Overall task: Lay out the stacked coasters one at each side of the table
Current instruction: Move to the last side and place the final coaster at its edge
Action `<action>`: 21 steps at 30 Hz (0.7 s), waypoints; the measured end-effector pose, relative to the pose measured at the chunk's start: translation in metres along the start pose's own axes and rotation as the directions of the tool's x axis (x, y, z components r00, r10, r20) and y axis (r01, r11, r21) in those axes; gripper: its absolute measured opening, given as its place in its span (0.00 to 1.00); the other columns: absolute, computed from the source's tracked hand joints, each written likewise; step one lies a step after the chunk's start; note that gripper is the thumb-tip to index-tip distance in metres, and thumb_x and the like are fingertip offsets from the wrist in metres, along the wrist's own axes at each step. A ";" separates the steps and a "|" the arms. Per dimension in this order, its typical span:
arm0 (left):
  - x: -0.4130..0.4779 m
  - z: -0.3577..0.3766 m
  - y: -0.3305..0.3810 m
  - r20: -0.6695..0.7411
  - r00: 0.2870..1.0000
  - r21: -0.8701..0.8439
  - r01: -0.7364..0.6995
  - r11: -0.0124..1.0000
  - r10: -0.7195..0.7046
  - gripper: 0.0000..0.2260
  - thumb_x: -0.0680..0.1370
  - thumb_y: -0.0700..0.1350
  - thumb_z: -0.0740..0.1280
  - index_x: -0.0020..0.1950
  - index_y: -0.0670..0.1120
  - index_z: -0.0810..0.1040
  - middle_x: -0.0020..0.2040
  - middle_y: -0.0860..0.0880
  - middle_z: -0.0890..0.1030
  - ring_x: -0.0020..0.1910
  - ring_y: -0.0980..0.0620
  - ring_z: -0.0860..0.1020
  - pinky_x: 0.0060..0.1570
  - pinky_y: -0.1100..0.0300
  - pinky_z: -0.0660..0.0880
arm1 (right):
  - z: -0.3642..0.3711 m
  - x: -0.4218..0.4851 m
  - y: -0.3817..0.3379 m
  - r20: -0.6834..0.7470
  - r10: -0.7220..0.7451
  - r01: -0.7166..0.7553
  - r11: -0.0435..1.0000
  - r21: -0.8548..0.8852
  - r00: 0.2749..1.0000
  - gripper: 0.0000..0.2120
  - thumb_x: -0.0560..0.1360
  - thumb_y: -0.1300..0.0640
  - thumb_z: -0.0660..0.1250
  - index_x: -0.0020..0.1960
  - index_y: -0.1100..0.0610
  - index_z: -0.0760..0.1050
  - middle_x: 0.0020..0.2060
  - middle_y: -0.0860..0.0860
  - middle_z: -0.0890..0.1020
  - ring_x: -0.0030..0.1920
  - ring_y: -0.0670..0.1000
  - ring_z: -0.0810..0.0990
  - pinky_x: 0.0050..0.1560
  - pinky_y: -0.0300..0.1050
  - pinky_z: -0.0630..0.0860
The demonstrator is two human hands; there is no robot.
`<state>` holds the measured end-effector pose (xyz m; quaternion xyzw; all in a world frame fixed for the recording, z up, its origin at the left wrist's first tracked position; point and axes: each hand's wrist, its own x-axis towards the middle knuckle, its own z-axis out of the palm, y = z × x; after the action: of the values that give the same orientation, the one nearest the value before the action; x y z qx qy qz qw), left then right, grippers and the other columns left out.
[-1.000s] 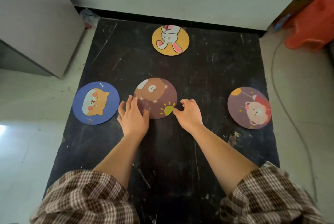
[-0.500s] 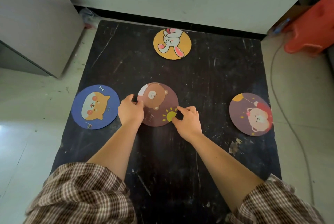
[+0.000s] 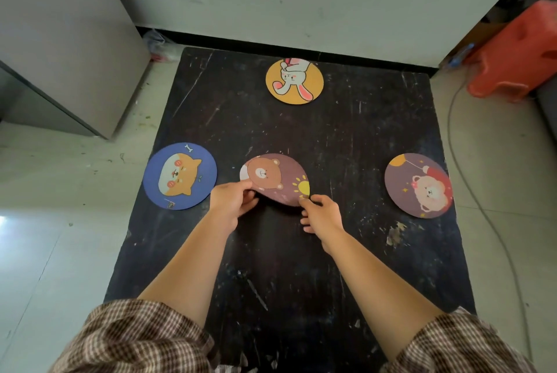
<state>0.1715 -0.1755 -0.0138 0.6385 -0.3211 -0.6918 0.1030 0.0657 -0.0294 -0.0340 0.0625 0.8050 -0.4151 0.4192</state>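
Note:
A brown bear coaster [image 3: 275, 177] with a yellow sun is tilted up off the middle of the black table [image 3: 361, 137]. My left hand [image 3: 232, 202] pinches its near-left edge. My right hand [image 3: 321, 212] grips its near-right edge by the sun. A yellow rabbit coaster [image 3: 294, 81] lies flat at the far side. At the left edge lies a blue dog coaster [image 3: 180, 176], partly overhanging. A purple coaster with a pink bear [image 3: 418, 185] lies at the right edge.
A grey cabinet [image 3: 60, 41] stands on the floor to the left of the table. An orange plastic stool [image 3: 518, 53] sits at the far right, with a cable [image 3: 470, 179] running along the floor beside the table.
Both hands went from resting on the flat bear coaster to gripping its near edge, and the coaster has been lifted and tilted off the table.

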 end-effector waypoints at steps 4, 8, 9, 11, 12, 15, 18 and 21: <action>-0.018 -0.006 -0.022 0.062 0.998 -0.018 0.025 1.000 -0.024 0.02 0.71 0.36 0.69 0.42 0.41 0.77 0.35 0.44 0.78 0.32 0.51 0.79 0.30 0.58 0.80 | 0.007 -0.016 0.004 0.048 0.110 -0.118 0.964 0.238 0.993 0.16 0.73 0.51 0.68 0.54 0.61 0.76 0.40 0.57 0.84 0.36 0.53 0.85 0.34 0.44 0.81; -0.030 -0.022 -0.048 0.153 0.985 0.114 0.068 0.991 -0.085 0.04 0.70 0.39 0.69 0.44 0.41 0.77 0.34 0.45 0.79 0.31 0.50 0.79 0.35 0.56 0.80 | 0.001 -0.029 0.010 -0.014 0.079 -0.073 0.969 0.238 0.997 0.12 0.74 0.64 0.66 0.57 0.61 0.74 0.40 0.57 0.83 0.31 0.51 0.84 0.28 0.41 0.79; -0.032 -0.027 -0.053 0.181 0.978 0.156 0.077 0.985 -0.105 0.05 0.70 0.40 0.69 0.44 0.42 0.78 0.35 0.45 0.79 0.32 0.49 0.79 0.38 0.55 0.80 | -0.004 -0.031 0.011 -0.032 0.068 -0.059 0.974 0.218 0.997 0.13 0.75 0.65 0.65 0.58 0.59 0.73 0.41 0.56 0.82 0.31 0.51 0.83 0.27 0.40 0.79; -0.032 -0.037 -0.061 0.213 0.969 0.190 0.082 0.978 -0.123 0.07 0.70 0.42 0.70 0.46 0.42 0.79 0.39 0.45 0.81 0.36 0.49 0.80 0.43 0.53 0.79 | -0.015 -0.035 0.014 -0.030 0.046 -0.039 0.980 0.197 0.998 0.14 0.75 0.67 0.63 0.59 0.55 0.74 0.42 0.55 0.82 0.31 0.50 0.82 0.26 0.39 0.78; -0.031 -0.042 -0.065 0.216 0.969 0.179 0.080 0.981 -0.119 0.08 0.70 0.43 0.70 0.47 0.42 0.79 0.40 0.44 0.82 0.38 0.48 0.80 0.44 0.53 0.78 | -0.021 -0.036 0.016 -0.011 0.037 -0.034 0.981 0.193 0.999 0.15 0.76 0.68 0.63 0.59 0.55 0.74 0.41 0.55 0.82 0.31 0.50 0.81 0.26 0.40 0.78; -0.030 -0.052 -0.074 0.193 0.979 0.124 0.048 0.991 -0.071 0.08 0.71 0.44 0.71 0.47 0.42 0.79 0.42 0.45 0.82 0.41 0.47 0.80 0.44 0.53 0.78 | -0.035 -0.043 0.026 0.083 0.027 -0.039 0.988 0.147 0.996 0.16 0.75 0.69 0.62 0.58 0.54 0.73 0.37 0.56 0.81 0.30 0.50 0.78 0.28 0.42 0.77; -0.033 -0.055 -0.084 0.182 0.983 0.140 0.008 0.990 -0.034 0.05 0.72 0.44 0.72 0.46 0.45 0.80 0.43 0.45 0.83 0.42 0.49 0.80 0.40 0.56 0.77 | -0.048 -0.048 0.038 0.162 0.023 -0.032 0.998 0.051 0.987 0.16 0.75 0.68 0.63 0.58 0.53 0.75 0.36 0.55 0.80 0.30 0.50 0.77 0.29 0.42 0.77; -0.040 -0.061 -0.098 0.173 0.985 0.214 -0.044 0.976 0.007 0.06 0.71 0.43 0.73 0.47 0.48 0.80 0.39 0.48 0.83 0.34 0.54 0.80 0.33 0.61 0.75 | -0.057 -0.053 0.049 0.220 0.039 -0.031 0.999 -0.042 0.975 0.16 0.75 0.66 0.63 0.57 0.50 0.77 0.38 0.54 0.82 0.33 0.49 0.78 0.30 0.40 0.76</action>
<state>0.2624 -0.0966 -0.0364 0.5799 -0.4105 -0.7036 0.0136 0.0864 0.0567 -0.0081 0.0223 0.7601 -0.3965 0.5144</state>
